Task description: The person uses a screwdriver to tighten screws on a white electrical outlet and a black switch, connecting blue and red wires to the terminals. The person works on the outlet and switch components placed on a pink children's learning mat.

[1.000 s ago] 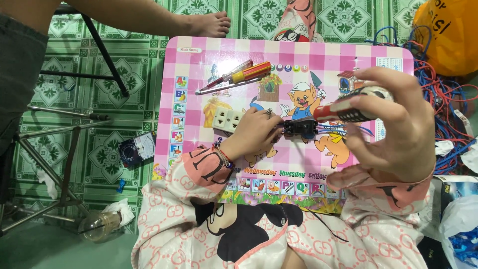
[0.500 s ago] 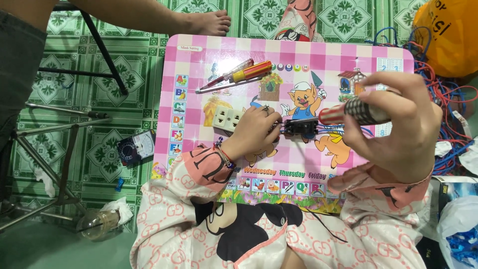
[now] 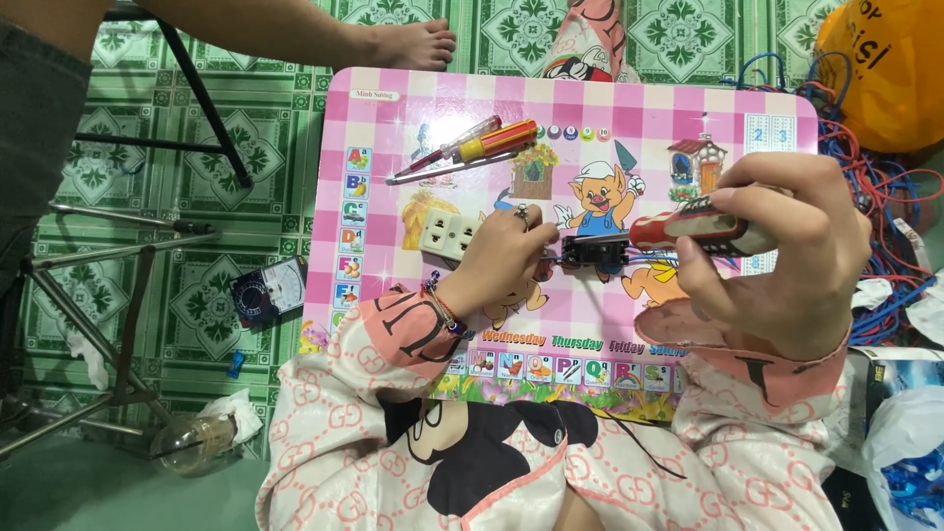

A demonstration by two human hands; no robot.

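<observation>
My left hand (image 3: pixel 506 261) pinches a small black electrical part (image 3: pixel 594 252) over a pink checked cartoon table (image 3: pixel 393 138). My right hand (image 3: pixel 787 256) grips a screwdriver with a red and black handle (image 3: pixel 698 232), its tip pointing left into the black part. A white socket block (image 3: pixel 448 237) lies just left of my left hand. Two more screwdrivers (image 3: pixel 472 147), one with a yellow handle, rest farther up the table.
A multimeter (image 3: pixel 267 290) lies on the green tiled floor at the left, beside metal stand legs (image 3: pixel 108 256). Tangled red and blue wires (image 3: pixel 875 177) and an orange bag (image 3: pixel 885 69) sit at the right. Another person's foot (image 3: pixel 403 41) is at the top.
My right hand has rolled the screwdriver handle slightly; the fingers now wrap over it. My left hand keeps holding the black part in the same place.
</observation>
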